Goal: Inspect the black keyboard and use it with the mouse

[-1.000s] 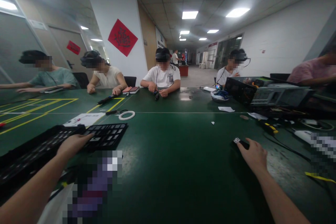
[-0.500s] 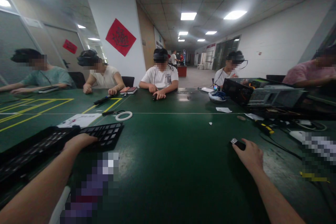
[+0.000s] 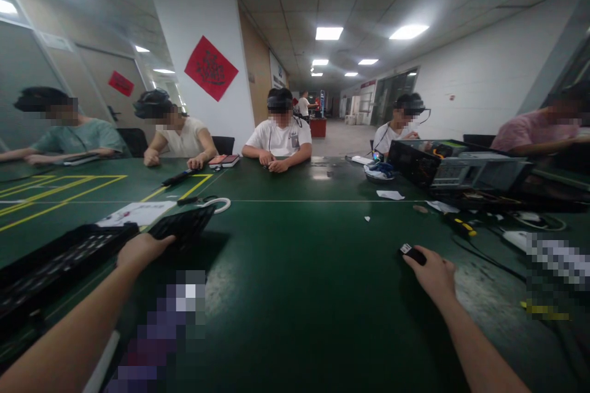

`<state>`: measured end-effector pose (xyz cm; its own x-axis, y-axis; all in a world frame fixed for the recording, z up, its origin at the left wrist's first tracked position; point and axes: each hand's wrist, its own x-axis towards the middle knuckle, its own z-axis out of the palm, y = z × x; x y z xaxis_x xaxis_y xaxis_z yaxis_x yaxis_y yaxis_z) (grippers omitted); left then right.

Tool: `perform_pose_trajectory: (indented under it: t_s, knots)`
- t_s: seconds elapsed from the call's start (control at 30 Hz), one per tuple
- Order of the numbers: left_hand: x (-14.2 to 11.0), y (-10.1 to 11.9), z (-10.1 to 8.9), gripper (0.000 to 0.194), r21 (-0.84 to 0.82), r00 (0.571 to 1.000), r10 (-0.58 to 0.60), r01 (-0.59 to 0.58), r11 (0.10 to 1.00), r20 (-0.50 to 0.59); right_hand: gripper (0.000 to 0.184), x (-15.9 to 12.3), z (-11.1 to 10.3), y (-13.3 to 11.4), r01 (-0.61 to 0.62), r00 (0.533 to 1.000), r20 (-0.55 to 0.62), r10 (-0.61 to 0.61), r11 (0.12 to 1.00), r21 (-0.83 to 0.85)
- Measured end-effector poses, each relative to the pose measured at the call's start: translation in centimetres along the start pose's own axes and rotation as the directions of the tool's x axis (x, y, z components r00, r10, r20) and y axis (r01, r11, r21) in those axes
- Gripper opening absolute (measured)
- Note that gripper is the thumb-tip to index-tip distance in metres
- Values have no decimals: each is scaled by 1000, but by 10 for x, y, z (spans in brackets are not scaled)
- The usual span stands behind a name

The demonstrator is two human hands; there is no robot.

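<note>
My left hand (image 3: 142,250) grips the near edge of a black keyboard (image 3: 184,222), which is tilted up off the green table (image 3: 304,270) with a shadow under it. A second black keyboard (image 3: 59,261) lies flat to its left. At the right, my right hand (image 3: 431,273) rests on the table, its fingers closed around a small black device with a white label (image 3: 411,252).
An open computer case (image 3: 461,169), a yellow-handled tool (image 3: 461,227), cables and paper scraps (image 3: 391,194) lie at the right. A white ring (image 3: 221,204) and a printed sheet (image 3: 133,214) sit beyond the keyboard. Several people sit along the far and side edges.
My left hand has raised the keyboard's edge, so it now stands tilted instead of flat. My right hand and the small device have stayed almost in place.
</note>
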<state>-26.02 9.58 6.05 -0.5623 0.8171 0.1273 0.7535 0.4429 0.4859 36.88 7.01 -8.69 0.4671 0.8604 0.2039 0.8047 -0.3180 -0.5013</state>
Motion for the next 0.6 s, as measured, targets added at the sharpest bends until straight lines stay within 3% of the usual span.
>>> perform_pose_trajectory:
  t_s: [0.1,0.2,0.3,0.43,0.5,0.6]
  knots:
    - [-20,34,-1,43,47,997,44,-48,998,69,60,-13,-10,-29,-35,995,100,11,971,238]
    - [-63,79,16,41,-197,973,219,-200,960,75,59,-43,-23,-73,-71,947,306,-99,863,500]
    - [-125,117,54,38,-439,922,376,-299,847,98,56,-78,-28,-107,-111,825,473,-308,732,672]
    - [-198,143,112,38,-650,818,555,-342,679,149,54,-111,-25,-125,-208,704,502,-503,529,823]
    - [-218,149,132,37,-715,771,615,-334,614,168,51,-117,-25,-128,-272,700,499,-511,455,848]
    - [-230,148,148,38,-784,722,654,-265,562,225,50,-118,-27,-131,-275,721,487,-493,441,854]
